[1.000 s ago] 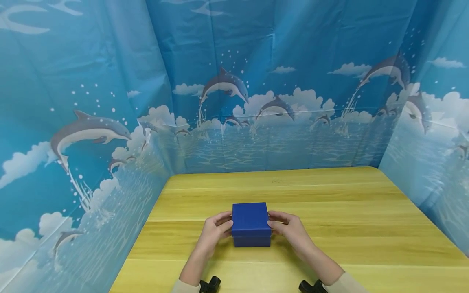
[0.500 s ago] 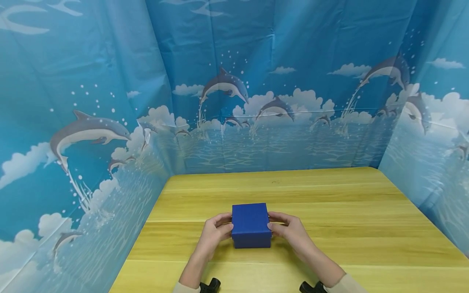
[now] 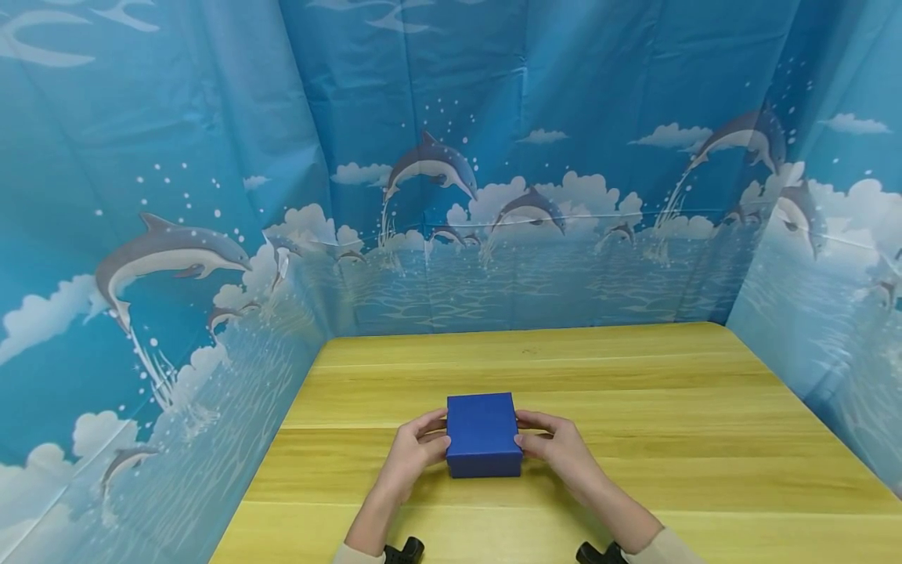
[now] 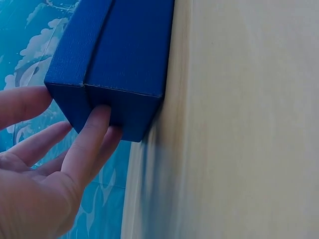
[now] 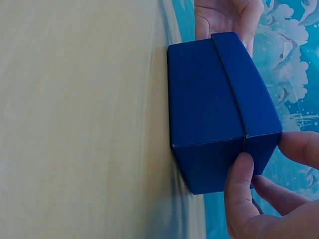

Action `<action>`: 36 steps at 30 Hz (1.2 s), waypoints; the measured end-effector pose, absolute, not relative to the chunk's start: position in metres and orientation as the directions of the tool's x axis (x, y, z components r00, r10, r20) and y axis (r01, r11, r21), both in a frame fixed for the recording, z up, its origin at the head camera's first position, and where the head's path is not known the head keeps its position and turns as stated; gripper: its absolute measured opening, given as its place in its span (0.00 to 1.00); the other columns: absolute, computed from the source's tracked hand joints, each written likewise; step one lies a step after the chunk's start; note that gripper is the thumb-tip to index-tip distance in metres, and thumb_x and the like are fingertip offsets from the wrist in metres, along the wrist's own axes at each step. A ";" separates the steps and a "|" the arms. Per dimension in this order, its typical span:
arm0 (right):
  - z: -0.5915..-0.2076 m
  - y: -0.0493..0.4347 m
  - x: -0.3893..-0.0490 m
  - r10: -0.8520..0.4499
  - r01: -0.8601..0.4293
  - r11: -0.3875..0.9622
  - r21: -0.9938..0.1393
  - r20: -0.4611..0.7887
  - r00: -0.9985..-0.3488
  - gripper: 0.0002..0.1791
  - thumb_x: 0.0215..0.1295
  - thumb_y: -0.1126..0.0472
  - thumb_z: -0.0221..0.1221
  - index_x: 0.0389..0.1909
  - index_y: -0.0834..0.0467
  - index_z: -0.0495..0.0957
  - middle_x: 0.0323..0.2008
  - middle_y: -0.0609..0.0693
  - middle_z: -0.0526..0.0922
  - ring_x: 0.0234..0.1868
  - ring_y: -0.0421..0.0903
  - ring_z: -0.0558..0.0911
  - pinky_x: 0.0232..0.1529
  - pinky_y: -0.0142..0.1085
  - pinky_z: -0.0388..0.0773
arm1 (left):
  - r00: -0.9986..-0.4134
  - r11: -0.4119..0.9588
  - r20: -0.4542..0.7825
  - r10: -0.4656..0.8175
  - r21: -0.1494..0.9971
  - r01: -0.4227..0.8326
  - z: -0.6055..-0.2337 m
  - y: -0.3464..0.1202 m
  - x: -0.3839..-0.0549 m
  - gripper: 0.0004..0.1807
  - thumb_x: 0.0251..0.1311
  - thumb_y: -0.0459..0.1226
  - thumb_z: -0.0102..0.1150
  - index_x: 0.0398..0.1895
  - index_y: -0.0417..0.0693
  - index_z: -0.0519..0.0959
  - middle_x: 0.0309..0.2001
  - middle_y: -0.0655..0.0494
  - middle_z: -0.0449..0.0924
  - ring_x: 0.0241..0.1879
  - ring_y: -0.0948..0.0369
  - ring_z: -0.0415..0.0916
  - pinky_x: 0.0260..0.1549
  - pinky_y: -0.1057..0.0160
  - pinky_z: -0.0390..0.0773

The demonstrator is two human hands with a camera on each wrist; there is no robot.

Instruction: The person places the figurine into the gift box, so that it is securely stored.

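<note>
A square dark-blue lidded box (image 3: 482, 427) stands on the wooden table in the head view. My left hand (image 3: 416, 446) is at its left side, thumb near the front of the lid and fingers farther back. On the opposite side, my right hand (image 3: 560, 448) holds it the same way. In the left wrist view, a left fingertip (image 4: 101, 112) touches the box's side near the lid seam. The right wrist view shows the lid (image 5: 249, 89) on the base, with a right fingertip (image 5: 242, 162) at the seam. The inside of the box is hidden.
The yellow wood-grain table (image 3: 669, 423) extends around the box. A blue curtain (image 3: 599, 258) printed with dolphins and clouds stands behind it and at both sides. Black wrist mounts (image 3: 404, 550) show at the bottom edge.
Both thumbs have slid slightly down toward me along the lid. The lid's front edge appears lower, and the seam seen from the head has faded from view. The box stays in place.
</note>
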State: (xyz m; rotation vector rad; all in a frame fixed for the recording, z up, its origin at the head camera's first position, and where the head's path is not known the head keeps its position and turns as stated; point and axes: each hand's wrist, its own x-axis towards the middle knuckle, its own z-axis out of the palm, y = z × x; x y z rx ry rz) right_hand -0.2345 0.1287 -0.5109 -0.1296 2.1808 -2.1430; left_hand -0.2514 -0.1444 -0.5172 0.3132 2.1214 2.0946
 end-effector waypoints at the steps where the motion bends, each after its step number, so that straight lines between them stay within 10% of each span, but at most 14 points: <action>1: -0.511 0.129 -0.235 -0.120 -0.003 0.019 -1.000 0.000 -0.993 0.27 0.65 0.66 0.65 0.65 0.64 0.75 0.60 0.61 0.78 0.51 0.53 0.83 0.49 0.45 0.84 | -0.968 0.006 0.044 0.248 0.999 0.047 -0.518 -0.144 -0.251 0.29 0.67 0.31 0.62 0.72 0.43 0.70 0.62 0.42 0.74 0.59 0.48 0.75 0.50 0.54 0.83; 36: -0.514 0.129 -0.234 -0.101 -0.006 0.044 -0.999 0.001 -0.995 0.30 0.63 0.68 0.65 0.67 0.65 0.72 0.57 0.63 0.78 0.48 0.54 0.84 0.45 0.43 0.85 | -0.957 0.035 0.023 0.289 0.999 0.034 -0.524 -0.145 -0.253 0.29 0.69 0.34 0.61 0.73 0.51 0.70 0.63 0.41 0.73 0.56 0.51 0.77 0.49 0.56 0.83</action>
